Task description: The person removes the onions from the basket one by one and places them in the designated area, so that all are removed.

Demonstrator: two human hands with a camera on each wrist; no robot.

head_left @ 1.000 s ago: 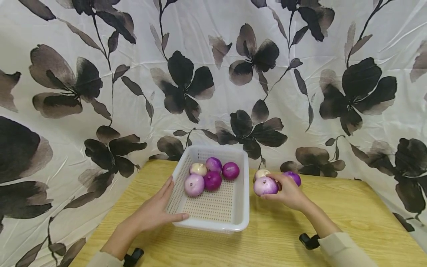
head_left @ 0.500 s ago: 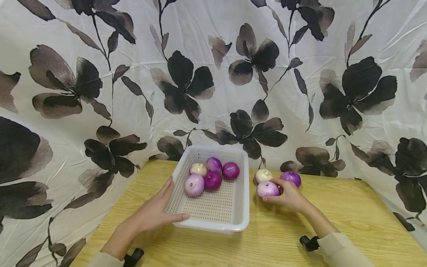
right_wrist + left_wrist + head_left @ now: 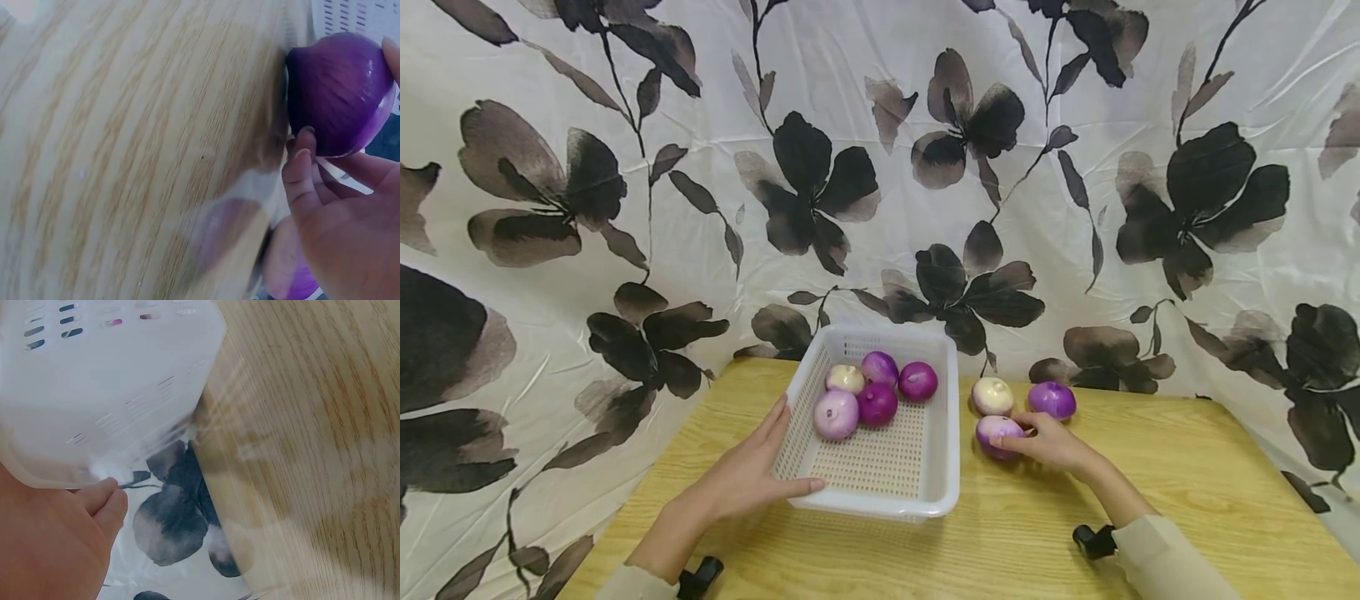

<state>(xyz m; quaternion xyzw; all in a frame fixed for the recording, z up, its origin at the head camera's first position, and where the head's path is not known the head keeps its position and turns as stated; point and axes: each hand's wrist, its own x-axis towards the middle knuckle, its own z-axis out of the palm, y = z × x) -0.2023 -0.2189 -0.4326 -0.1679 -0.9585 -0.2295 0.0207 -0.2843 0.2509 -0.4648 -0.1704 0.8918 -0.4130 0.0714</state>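
Observation:
My right hand holds a purple-and-white onion on the table, right of a white perforated plastic basket. Thumb and fingers lie around the onion, and the right wrist view shows its deep purple side against the fingertips. My left hand rests on the basket's near left corner, fingers straight along the left rim and thumb on the front rim. Inside the basket sit several onions: a pale one, a light pink one, and purple ones such as the dark one.
Just behind the held onion lies a whitish onion. A purple onion sits to its right, near the table's back edge. The wooden table meets a floral cloth hanging behind it.
My right hand has moved the onion down and slightly nearer, and the onion has tilted. The whitish and purple onions behind now show more fully. My left hand and the basket stay put.

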